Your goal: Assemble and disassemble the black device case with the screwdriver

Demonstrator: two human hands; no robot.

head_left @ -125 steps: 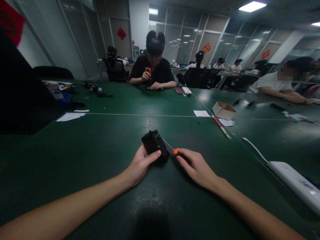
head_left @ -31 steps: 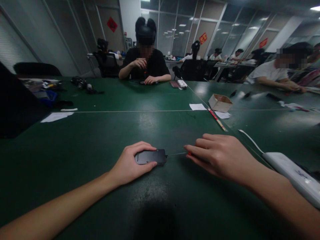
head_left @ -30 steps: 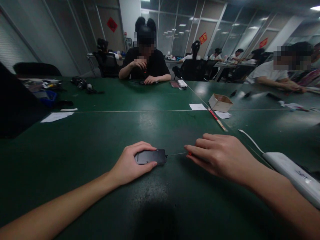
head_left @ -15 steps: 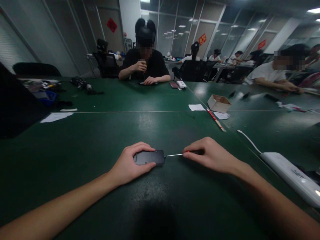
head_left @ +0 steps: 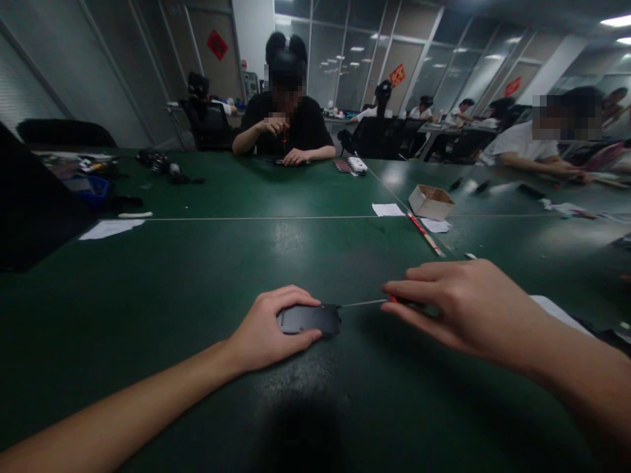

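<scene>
My left hand (head_left: 263, 332) is wrapped round a dark grey, flat, box-like device (head_left: 315, 319) on the table, thumb on the near side and fingers on the far side. Small dark parts stick out at the device's right end. To the right, my right hand (head_left: 456, 309) grips a screwdriver (head_left: 365, 303) with a thin metal shaft; a bit of red shows at its handle, and the rest is hidden by the fingers. The shaft lies nearly level, its tip at the far right corner of the device. Whether it touches is too small to tell.
A white power strip (head_left: 557, 312) lies partly behind my right forearm. Further off are an open cardboard box (head_left: 431, 202), paper slips (head_left: 388, 209) and a red-and-wood stick (head_left: 424, 234). A co-worker (head_left: 283, 125) sits opposite. A black object (head_left: 34, 203) stands at left.
My left hand and the device have shifted slightly right and toward me. My right hand has moved right with the screwdriver, its back turned more upward, and the tip is now at the far corner.
</scene>
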